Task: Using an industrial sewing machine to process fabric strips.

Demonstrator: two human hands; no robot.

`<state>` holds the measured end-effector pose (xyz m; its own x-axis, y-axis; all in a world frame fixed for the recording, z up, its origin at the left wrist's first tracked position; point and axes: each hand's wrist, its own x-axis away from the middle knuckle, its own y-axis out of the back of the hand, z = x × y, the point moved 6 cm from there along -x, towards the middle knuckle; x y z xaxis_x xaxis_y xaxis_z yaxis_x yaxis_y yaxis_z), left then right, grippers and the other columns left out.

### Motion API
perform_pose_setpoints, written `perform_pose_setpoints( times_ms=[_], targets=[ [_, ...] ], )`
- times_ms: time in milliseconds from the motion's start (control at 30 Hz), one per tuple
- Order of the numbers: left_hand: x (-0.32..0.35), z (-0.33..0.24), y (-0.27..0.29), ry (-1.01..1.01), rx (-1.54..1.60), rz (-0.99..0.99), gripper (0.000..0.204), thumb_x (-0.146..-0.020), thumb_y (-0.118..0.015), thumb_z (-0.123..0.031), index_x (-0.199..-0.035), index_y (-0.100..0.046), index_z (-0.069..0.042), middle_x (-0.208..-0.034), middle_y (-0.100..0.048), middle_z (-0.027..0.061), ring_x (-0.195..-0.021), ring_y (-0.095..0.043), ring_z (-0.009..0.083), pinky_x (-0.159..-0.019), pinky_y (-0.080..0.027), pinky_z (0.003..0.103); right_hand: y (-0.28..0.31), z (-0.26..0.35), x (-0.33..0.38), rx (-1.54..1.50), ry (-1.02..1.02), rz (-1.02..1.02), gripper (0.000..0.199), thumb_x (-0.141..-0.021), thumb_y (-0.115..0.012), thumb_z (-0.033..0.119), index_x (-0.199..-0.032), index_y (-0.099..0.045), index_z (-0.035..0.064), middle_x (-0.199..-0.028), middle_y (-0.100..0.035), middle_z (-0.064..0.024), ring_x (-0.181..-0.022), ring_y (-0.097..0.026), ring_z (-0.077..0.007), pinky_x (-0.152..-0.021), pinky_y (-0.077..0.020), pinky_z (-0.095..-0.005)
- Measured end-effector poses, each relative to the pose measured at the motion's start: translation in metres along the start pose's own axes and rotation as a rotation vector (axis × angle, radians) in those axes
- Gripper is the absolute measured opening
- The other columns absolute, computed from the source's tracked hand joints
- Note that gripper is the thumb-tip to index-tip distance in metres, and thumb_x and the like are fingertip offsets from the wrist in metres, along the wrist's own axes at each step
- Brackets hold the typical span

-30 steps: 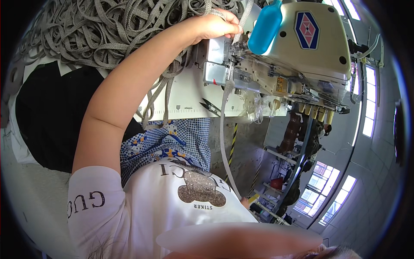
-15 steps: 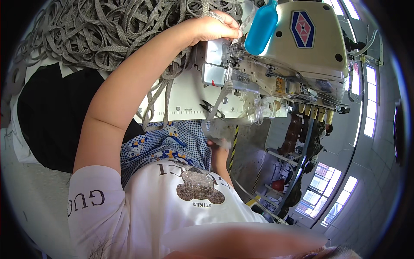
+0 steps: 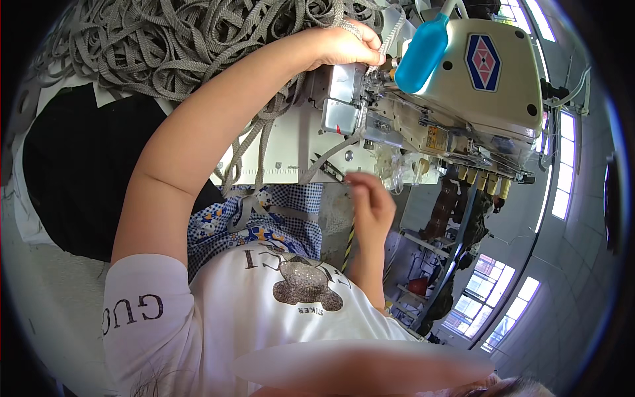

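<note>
My left hand is closed on a grey woven strap beside the sewing machine. The strap passes under the machine's metal presser area. From there it comes out towards me and hangs over the table's front edge to my lap. My right hand is raised in front of that edge, fingers loosely bent and a little blurred. Nothing shows between them. A pair of dark thread snips lies on the table near its fingertips, partly behind the strap.
A large tangled heap of grey strap covers the table's far left. Black cloth lies at the left. A blue bottle-shaped object hangs before the machine. Clear plastic scraps sit by the table's edge.
My right hand has let go of the strap's hanging end and risen towards the snips. The strap now drops nearer my lap. My left hand stays on the strap by the machine.
</note>
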<state>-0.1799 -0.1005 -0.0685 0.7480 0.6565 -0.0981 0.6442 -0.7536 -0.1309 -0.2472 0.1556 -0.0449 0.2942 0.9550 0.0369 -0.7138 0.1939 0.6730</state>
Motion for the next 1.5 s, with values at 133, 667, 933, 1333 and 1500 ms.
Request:
perform_pose_setpoints(
  times_ms=[133,667,933,1333,1500],
  targets=[
    [0.002,0.001,0.004,-0.003,0.063,-0.008,0.018,-0.075,-0.065,-0.023,-0.082,-0.064,-0.006,-0.078,-0.062,0.0023,-0.073,-0.056,0.0091,-0.069,-0.043,0.024,-0.013,0.017,-0.036,-0.374,0.015,-0.268,0.025,-0.089,-0.049,0.019,-0.092,-0.058,-0.0043,-0.095,-0.06,-0.0128,-0.089,-0.057,-0.0201,-0.078,-0.0449,-0.031],
    [0.002,0.002,0.002,0.009,0.093,-0.024,0.019,-0.074,-0.067,-0.024,-0.08,-0.065,-0.006,-0.074,-0.062,0.0032,-0.07,-0.055,0.0097,-0.068,-0.043,0.025,-0.044,0.014,-0.049,-0.829,-0.23,-0.109,0.027,-0.09,-0.046,0.022,-0.086,-0.057,-0.0022,-0.061,-0.056,-0.0067,-0.051,-0.049,-0.0117,-0.058,-0.0451,-0.0253],
    [0.002,0.001,0.001,0.027,0.109,-0.025,0.02,-0.074,-0.067,-0.025,-0.08,-0.065,-0.006,-0.074,-0.062,0.0031,-0.07,-0.055,0.0097,-0.068,-0.043,0.025,-0.046,0.012,-0.048,-0.844,-0.205,-0.087,0.027,-0.091,-0.045,0.021,-0.086,-0.057,-0.0025,-0.061,-0.056,-0.0064,-0.05,-0.048,-0.0109,-0.055,-0.0456,-0.0233],
    [0.003,-0.002,0.002,0.015,0.012,-0.024,0.019,-0.08,-0.06,-0.023,-0.087,-0.063,-0.006,-0.075,-0.059,-0.0011,-0.068,-0.052,0.0057,-0.065,-0.042,0.021,-0.047,0.012,-0.049,-0.85,-0.164,-0.093,0.028,-0.091,-0.045,0.021,-0.088,-0.058,-0.003,-0.061,-0.055,-0.0065,-0.05,-0.046,-0.0105,-0.058,-0.0473,-0.0249],
    [0.003,-0.002,0.002,0.011,0.024,-0.01,0.019,-0.08,-0.061,-0.023,-0.088,-0.063,-0.006,-0.074,-0.058,-0.0013,-0.068,-0.051,0.0059,-0.064,-0.042,0.022,-0.048,0.011,-0.048,-0.836,-0.162,-0.107,0.028,-0.091,-0.045,0.021,-0.087,-0.058,-0.0032,-0.061,-0.055,-0.0069,-0.051,-0.047,-0.0106,-0.059,-0.0482,-0.0261]
  ],
)
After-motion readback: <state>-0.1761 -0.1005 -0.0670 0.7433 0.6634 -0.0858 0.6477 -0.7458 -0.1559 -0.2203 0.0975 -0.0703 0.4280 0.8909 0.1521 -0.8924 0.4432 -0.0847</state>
